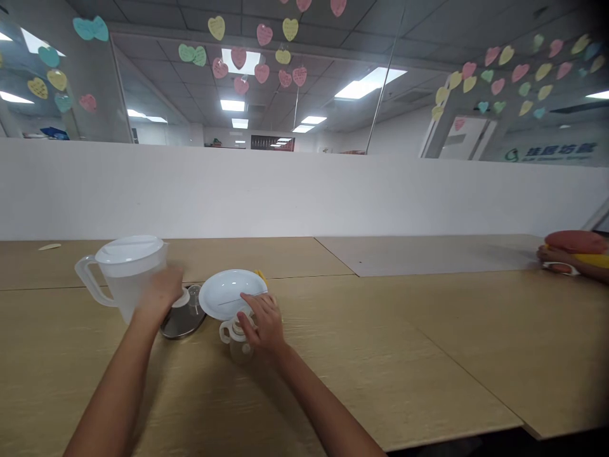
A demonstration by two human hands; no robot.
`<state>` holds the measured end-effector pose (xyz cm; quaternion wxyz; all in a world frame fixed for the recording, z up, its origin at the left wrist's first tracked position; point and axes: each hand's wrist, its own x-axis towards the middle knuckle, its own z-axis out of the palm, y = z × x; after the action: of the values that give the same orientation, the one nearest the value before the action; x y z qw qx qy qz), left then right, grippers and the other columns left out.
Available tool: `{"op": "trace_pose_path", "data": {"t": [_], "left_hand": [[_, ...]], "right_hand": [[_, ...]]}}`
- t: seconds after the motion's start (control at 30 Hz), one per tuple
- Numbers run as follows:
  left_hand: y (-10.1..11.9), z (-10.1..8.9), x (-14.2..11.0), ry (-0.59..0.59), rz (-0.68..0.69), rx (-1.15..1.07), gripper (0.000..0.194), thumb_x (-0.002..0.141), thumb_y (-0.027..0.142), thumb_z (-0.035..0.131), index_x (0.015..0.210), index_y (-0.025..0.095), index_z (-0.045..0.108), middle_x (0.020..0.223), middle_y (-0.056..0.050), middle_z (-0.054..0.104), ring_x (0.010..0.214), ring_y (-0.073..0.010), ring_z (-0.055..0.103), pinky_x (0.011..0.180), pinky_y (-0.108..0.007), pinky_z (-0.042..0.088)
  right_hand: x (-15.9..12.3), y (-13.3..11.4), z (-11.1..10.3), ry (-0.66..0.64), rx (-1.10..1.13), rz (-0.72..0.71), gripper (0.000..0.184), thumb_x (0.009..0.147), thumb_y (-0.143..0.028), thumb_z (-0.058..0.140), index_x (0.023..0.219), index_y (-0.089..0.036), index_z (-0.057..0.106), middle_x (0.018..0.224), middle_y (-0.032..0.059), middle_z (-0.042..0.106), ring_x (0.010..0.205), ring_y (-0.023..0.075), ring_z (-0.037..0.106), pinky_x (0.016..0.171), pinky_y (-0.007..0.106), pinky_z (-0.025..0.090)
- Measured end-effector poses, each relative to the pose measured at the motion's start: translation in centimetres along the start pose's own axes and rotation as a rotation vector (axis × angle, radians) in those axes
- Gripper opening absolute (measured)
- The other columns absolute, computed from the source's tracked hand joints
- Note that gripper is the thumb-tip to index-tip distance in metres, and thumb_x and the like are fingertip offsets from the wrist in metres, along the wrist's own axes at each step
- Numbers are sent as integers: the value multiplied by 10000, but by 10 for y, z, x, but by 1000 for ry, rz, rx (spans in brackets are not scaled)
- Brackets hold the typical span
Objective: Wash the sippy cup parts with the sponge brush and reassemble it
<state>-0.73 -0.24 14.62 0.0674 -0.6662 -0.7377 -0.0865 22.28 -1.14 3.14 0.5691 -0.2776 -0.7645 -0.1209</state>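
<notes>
Left hand [162, 295] on a clear plastic pitcher [126, 279] at left, right hand [264, 324] on a small handled cup [238, 346] mid-frame.
Left fingers lie together; right fingers clamp the cup, beside a glossy white plate [223, 292] on a wood-grain table [333, 381].

The left hand [162, 293] is blurred against the plastic pitcher [128, 273]; the right hand [264, 324] hides the top of the small handled glass cup [240, 349]. The white plate [228, 294] mostly hides a yellow object [260, 276], and the right picture edge cuts off another person's hand [554, 257].
</notes>
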Motion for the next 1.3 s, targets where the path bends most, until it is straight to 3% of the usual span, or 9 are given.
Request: {"op": "trace_pose_path", "data": {"t": [0.17,0.3,0.47,0.6,0.73,0.93,1.0,1.13,1.3], "left_hand": [[38,-48,-70,164,210,67,234,819,199,440,888,163,661,851,-116,695,760,-262,662,624,-320,455],[89,-43,-116,138,589,41,171,799,166,482,886,173,629,808,-75,678,663,-197,642,556,-270,425],[117,-29,-136,128,931,22,129,816,147,490,905,177,579,839,-57,662,695,-185,638,560,-256,437],[106,-37,-130,152,877,-13,135,840,129,462,898,187,569,798,-32,640,628,-160,609,540,-252,424],[97,-41,-117,153,784,-76,187,855,128,440,953,189,588,843,-34,648,686,-171,622,573,-268,437],[102,-30,-92,92,811,-252,213,846,130,441,798,155,647,802,-48,669,704,-160,612,644,-271,449],[97,-30,-78,9,825,-476,224,851,169,469,767,164,677,757,-32,685,720,-151,620,680,-256,463],[80,-23,-45,-352,797,-953,249,822,320,585,927,143,725,839,-57,729,749,-160,652,673,-249,510],[61,0,-22,-500,779,-1060,298,787,381,657,937,139,744,895,-85,738,826,-192,663,756,-293,528]], "right_hand": [[4,-1,-7,107,46,-20,527,886,-399,511,1352,-172,416,1131,131,657,992,255,616,819,434,480],[1,1,-8,171,76,-142,648,870,-503,479,1406,-165,342,1161,151,650,1001,278,631,869,473,486],[-4,-2,-13,114,147,-42,343,914,-217,427,1240,-279,512,982,45,701,883,210,657,854,397,506],[-3,-5,-11,274,298,72,381,895,-339,466,1268,-264,477,987,58,665,830,206,621,767,399,529],[-4,-3,-3,372,314,-69,701,786,-491,569,1382,-204,336,1125,135,599,872,245,613,748,449,536],[-9,1,-5,329,158,-69,521,845,-415,556,1296,-202,404,948,102,612,817,227,638,668,386,569],[-8,1,-7,354,115,-35,500,846,-381,581,1282,-215,402,931,95,613,804,221,643,649,369,571],[-9,3,-5,342,142,1,513,830,-387,609,1268,-236,389,933,95,634,842,241,657,697,393,566],[-10,15,1,181,44,-53,449,797,-464,614,1156,-237,469,877,94,659,755,246,664,658,409,551]]}}
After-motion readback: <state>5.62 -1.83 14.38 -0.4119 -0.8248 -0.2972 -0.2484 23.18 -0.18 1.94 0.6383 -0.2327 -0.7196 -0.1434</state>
